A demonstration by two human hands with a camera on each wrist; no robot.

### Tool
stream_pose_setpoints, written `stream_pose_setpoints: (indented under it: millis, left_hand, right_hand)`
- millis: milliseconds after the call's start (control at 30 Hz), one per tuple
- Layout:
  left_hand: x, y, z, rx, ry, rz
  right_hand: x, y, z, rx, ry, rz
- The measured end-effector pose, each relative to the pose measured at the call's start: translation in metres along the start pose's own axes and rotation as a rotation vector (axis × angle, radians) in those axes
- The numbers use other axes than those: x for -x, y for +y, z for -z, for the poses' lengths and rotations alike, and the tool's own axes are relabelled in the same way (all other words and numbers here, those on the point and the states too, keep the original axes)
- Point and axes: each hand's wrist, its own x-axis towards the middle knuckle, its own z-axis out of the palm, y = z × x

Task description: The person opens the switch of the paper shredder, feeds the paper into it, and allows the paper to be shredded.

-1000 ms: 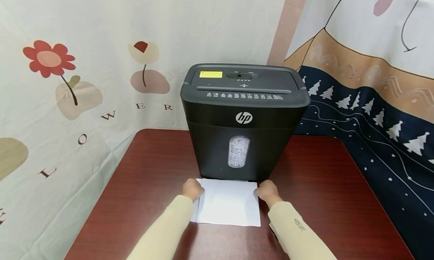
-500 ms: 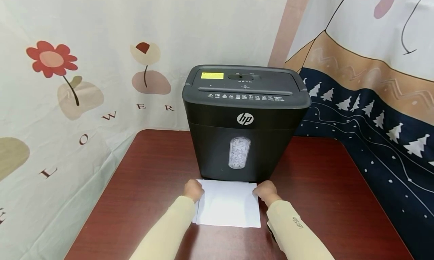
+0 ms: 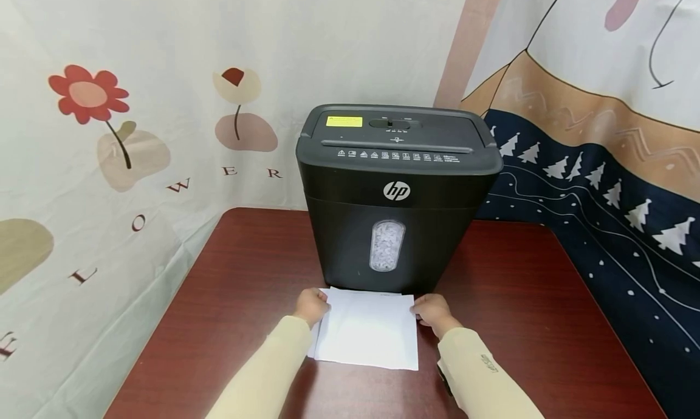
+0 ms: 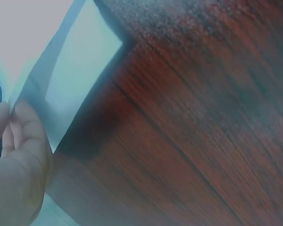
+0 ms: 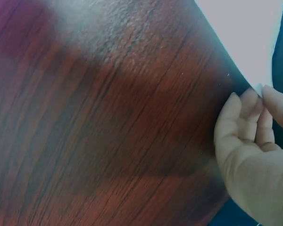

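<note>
A white sheet of paper (image 3: 367, 331) lies in front of a black paper shredder (image 3: 350, 237). Beneath its left side, the edge of another sheet (image 4: 78, 80) sticks out in the left wrist view. My left hand (image 3: 311, 306) pinches the top sheet's far left corner between thumb and fingers. At the far right corner, my right hand (image 3: 435, 313) pinches the paper between thumb and forefinger, its other fingers loosely curled below, as the right wrist view shows. In both wrist views the pinched corners stand a little off the table.
The shredder has a long feed slot (image 3: 396, 147) on top and a window (image 3: 387, 245) showing shredded paper. It stands on a reddish-brown wooden table (image 3: 525, 322). Printed curtains (image 3: 180, 42) hang behind and beside the table.
Both hands stay at the paper's far corners. The right hand has shifted slightly outward, and the sheet's near right corner lies slightly lower in the head view.
</note>
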Motion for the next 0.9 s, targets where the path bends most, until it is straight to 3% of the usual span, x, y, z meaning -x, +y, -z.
stream_pose_setpoints:
  millis: [300,533,900]
  left_hand:
    - [0.005,0.006,0.006,0.05,-0.035,0.029]
    - [0.007,0.009,0.011,0.102,-0.052,0.025]
    - [0.017,0.013,0.021,0.179,-0.064,-0.082]
  right_hand:
    - [0.004,-0.002,0.008,-0.002,-0.059,0.031]
    - [0.007,-0.001,0.014,-0.025,-0.055,0.072]
    - [0.017,-0.01,0.026,-0.022,-0.042,0.166]
